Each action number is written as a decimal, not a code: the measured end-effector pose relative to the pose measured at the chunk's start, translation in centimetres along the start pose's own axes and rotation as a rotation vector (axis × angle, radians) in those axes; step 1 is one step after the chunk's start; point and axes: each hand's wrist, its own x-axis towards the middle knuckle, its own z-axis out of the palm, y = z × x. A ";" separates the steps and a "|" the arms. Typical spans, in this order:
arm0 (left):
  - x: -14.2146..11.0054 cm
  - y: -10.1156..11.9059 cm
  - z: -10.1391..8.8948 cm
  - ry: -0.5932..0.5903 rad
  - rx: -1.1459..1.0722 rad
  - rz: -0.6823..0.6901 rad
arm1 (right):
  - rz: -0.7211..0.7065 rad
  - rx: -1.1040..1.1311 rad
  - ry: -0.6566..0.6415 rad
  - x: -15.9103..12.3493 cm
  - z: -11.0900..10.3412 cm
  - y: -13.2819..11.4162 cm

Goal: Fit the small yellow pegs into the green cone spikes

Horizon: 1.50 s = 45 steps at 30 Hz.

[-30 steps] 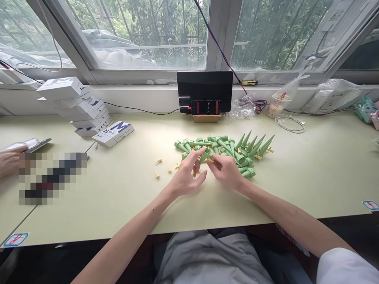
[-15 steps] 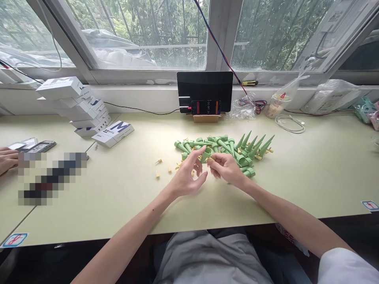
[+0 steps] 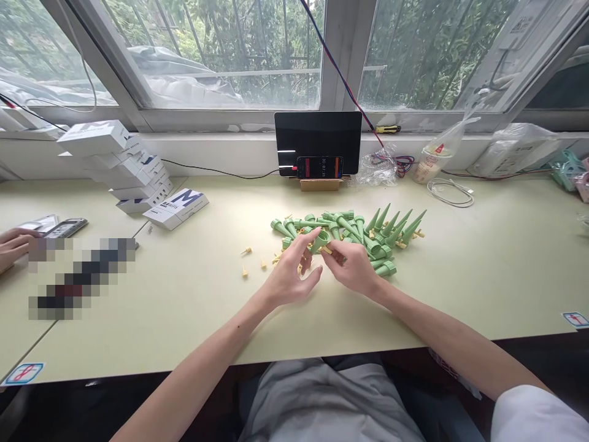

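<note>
A hollow green plastic cone (image 3: 321, 240), wide mouth up, sits at the fingers of my left hand (image 3: 293, 270). That hand's index finger lies against the cone, while its thumb is held apart below. Close to the cone's side, my right hand (image 3: 352, 264) is closed in a pinch on a small yellow nozzle (image 3: 326, 250), which its fingers partly cover. Behind both hands lies a heap of green cones (image 3: 354, 227), with several standing points-up on the right. Loose yellow nozzles (image 3: 245, 272) lie left of my left hand.
A phone (image 3: 321, 167) showing a timer leans on a black screen (image 3: 317, 135) at the back. White boxes (image 3: 133, 166) are stacked to the left. Another person's hand (image 3: 16, 245) rests by a phone-like device (image 3: 67, 228). A bagged cup (image 3: 432, 164) and cable (image 3: 450, 193) are right.
My right hand has turned slightly, its fingers now closer against the nozzle beside the cone. My left hand stays almost still. The other person's hand has shifted a little to the right.
</note>
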 end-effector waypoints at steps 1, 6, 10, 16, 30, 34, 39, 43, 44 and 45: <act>0.0 0.0 0.0 0.001 0.002 0.002 | 0.034 0.044 -0.012 0.0 -0.1 -0.1; -0.1 0.1 0.1 0.011 -0.006 0.012 | 0.265 0.422 -0.124 0.3 -0.7 -0.8; -0.1 0.1 0.2 0.008 -0.009 0.015 | 0.344 0.607 -0.174 0.6 -0.8 -1.1; -0.1 0.0 0.2 -0.005 -0.010 -0.014 | 0.244 0.358 -0.114 0.2 -0.3 -0.8; 0.0 0.4 0.0 -0.018 0.015 -0.017 | 0.236 0.352 -0.092 0.4 -0.7 -0.6; 0.1 0.5 0.0 -0.015 0.003 0.002 | 0.383 0.668 -0.192 0.7 -0.9 -0.5; 0.0 0.2 0.0 -0.022 0.032 -0.011 | 0.339 0.556 -0.181 0.5 -0.7 -0.7; -0.1 -0.2 0.0 -0.027 0.062 -0.018 | 0.126 0.144 -0.041 0.1 -0.3 -0.6; -0.1 -0.3 0.0 -0.029 0.068 -0.020 | 0.064 0.059 -0.014 0.1 -0.2 -0.5; -0.1 -0.4 0.0 -0.031 0.073 -0.022 | 0.017 0.004 -0.001 0.1 -0.1 -0.4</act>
